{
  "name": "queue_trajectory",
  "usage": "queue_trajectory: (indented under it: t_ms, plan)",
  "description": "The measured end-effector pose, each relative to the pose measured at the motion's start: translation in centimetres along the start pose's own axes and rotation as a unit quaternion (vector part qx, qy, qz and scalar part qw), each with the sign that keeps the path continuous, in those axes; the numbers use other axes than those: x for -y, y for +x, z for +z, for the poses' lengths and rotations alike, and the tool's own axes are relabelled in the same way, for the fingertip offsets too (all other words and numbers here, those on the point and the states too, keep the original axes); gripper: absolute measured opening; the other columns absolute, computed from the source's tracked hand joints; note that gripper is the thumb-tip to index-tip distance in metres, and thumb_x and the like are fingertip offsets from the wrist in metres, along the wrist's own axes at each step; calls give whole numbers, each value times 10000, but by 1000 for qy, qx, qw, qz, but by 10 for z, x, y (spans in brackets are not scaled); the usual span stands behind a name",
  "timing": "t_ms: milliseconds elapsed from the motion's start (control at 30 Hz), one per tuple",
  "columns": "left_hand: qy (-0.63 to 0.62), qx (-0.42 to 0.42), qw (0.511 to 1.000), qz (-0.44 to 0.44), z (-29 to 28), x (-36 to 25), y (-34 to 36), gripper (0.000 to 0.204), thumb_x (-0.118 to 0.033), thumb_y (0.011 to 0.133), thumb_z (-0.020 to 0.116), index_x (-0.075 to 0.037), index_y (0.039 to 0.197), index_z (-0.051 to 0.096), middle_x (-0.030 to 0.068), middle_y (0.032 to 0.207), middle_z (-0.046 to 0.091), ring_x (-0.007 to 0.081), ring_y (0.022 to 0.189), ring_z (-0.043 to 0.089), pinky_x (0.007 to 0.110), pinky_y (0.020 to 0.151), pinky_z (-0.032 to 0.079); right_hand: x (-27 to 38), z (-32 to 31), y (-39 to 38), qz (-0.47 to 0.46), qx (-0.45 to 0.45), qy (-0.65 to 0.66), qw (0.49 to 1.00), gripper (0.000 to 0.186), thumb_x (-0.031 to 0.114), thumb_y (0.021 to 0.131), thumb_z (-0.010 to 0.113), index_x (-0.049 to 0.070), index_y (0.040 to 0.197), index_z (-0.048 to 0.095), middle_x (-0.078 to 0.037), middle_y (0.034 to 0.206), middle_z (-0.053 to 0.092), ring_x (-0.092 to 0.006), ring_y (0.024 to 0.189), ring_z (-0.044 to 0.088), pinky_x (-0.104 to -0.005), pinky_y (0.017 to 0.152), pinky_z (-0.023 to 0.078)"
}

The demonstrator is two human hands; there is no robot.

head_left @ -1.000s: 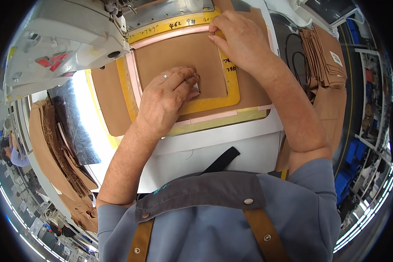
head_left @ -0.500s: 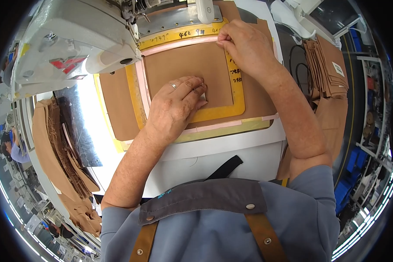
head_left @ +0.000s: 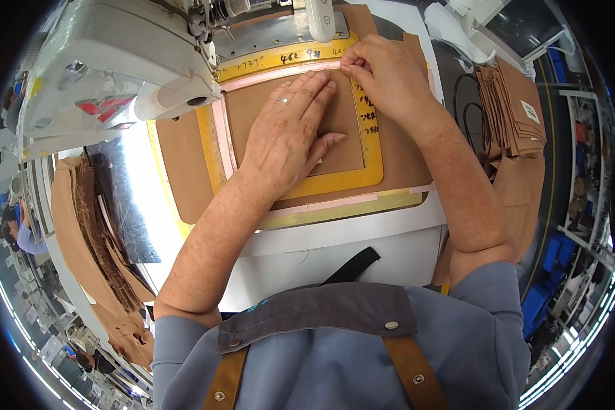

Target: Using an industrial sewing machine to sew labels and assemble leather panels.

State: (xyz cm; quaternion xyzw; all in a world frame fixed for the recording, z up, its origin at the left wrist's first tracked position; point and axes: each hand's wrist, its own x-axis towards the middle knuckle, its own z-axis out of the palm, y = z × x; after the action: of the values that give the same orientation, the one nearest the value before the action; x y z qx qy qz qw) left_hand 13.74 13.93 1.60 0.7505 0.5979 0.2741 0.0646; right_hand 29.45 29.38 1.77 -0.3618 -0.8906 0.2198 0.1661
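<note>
A brown sheet [head_left: 248,104] shows inside a yellow template frame [head_left: 374,160] with handwritten marks. Thin pink strips line the frame's inner edge; the top pink strip [head_left: 273,76] runs up to the inner top right corner. There my right hand [head_left: 393,76] has thumb and forefinger pinched on that strip's end. My left hand [head_left: 285,133], with a ring on one finger, lies open on the brown sheet, its fingertips just below the top strip. A small pale bit shows below its thumb, mostly hidden.
A white sewing machine head [head_left: 116,65] stands close at the upper left. Stacks of brown pieces lie at the right [head_left: 512,102] and left [head_left: 82,225]. A black strap [head_left: 355,263] lies on the white surface before me. Another person [head_left: 27,232] sits far left.
My left hand has moved up and its curled fingers have stretched out toward the top pink strip. My right hand stays pinched at the corner.
</note>
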Motion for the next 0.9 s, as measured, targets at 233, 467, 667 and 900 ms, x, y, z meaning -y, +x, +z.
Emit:
queue_trajectory:
  t_ms: [233,467,667,900]
  plan:
    - [15,13,1000,-10,13,2,0,616,-306,927,736,15,1421,555,179,1504,525,364,1380,498,467,1163,390,3,1,-2,4,-13,13,1000,105,162,906,730,62,929,750,-99,918,688,-310,923,692,-441,819,544]
    - [51,27,998,-26,15,1,0,614,-363,958,686,-8,1441,551,137,1530,515,304,1425,468,468,1196,342,3,3,-20,-134,-110,-41,984,108,145,877,747,53,934,742,-91,913,696,-288,869,684,-402,754,557]
    - [54,26,998,-35,16,0,0,620,-372,953,686,-17,1443,553,127,1528,518,289,1443,456,476,1205,336,6,5,-39,-197,-148,-93,965,207,120,829,784,16,1005,746,-81,986,693,-249,917,666,-355,768,572]
    - [52,18,998,-34,18,1,-1,616,-371,948,690,-16,1435,563,125,1517,531,287,1442,459,478,1202,343,10,6,-41,-207,-137,-138,959,282,120,815,803,11,1066,739,-77,1022,684,-237,952,655,-342,790,576]
